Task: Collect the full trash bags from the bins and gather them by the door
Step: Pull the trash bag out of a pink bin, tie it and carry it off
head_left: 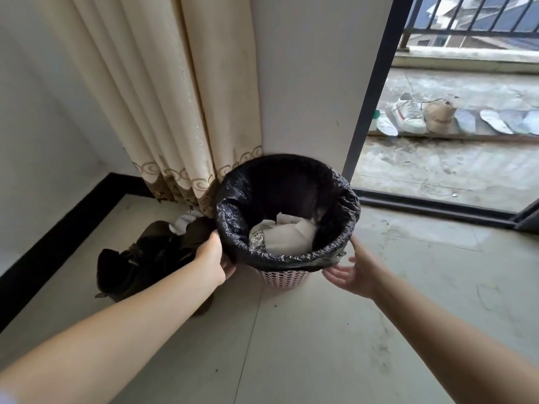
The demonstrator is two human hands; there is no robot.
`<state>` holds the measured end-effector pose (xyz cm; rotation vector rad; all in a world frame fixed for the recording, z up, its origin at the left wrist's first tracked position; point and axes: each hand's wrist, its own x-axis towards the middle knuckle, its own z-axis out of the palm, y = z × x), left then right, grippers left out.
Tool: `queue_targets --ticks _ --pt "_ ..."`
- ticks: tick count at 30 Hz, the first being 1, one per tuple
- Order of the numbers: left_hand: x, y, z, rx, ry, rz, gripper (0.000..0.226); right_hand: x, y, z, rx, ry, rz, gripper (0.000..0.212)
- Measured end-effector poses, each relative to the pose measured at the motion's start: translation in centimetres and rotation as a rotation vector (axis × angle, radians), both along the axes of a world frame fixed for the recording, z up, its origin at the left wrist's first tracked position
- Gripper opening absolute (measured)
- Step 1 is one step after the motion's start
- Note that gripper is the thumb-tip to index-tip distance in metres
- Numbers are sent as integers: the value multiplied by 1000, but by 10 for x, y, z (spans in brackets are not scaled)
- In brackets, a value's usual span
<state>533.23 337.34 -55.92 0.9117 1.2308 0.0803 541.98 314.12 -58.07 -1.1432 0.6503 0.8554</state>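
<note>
A small pink perforated bin (pixel 282 277) stands on the tiled floor against the wall. A black trash bag (pixel 287 182) lines it, its edge folded over the rim, with white paper and crumpled foil (pixel 284 236) inside. My left hand (pixel 212 259) grips the bag's folded edge on the bin's left side. On the right side my right hand (pixel 354 271) has its fingers spread, the fingertips touching or almost touching the bag's lower edge.
A dark crumpled heap, cloth or a bag (pixel 151 258), lies on the floor left of the bin. Beige curtains (pixel 163 112) hang behind. At right an open sliding door (pixel 373 91) leads to a balcony with shoes (pixel 408 116) and insoles.
</note>
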Motion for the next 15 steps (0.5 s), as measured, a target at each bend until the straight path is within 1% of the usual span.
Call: queue_targets --ticks 1,3,5,8,11,13,15 --pt "-2 -1 -1 -62 23 -50 36 0 2 0 36 10 1 47" --pt "-4 -4 -6 -207 -14 -149 38 2 1 -2 90 2 -26 35" --pt "-3 -5 -6 -253 -60 -184 34 5 -2 -4 111 7 -54 27" --pt "-2 -2 -2 -243 -79 -185 29 9 -9 -6 104 24 -84 22" --pt "-9 -3 3 -208 -39 -191 28 14 -17 1 162 57 -214 24" --pt "-14 -3 7 -171 -47 -131 25 16 -23 15 185 91 -276 28" --pt "-15 -2 14 -120 -79 -29 17 18 -27 31 175 76 -263 28"
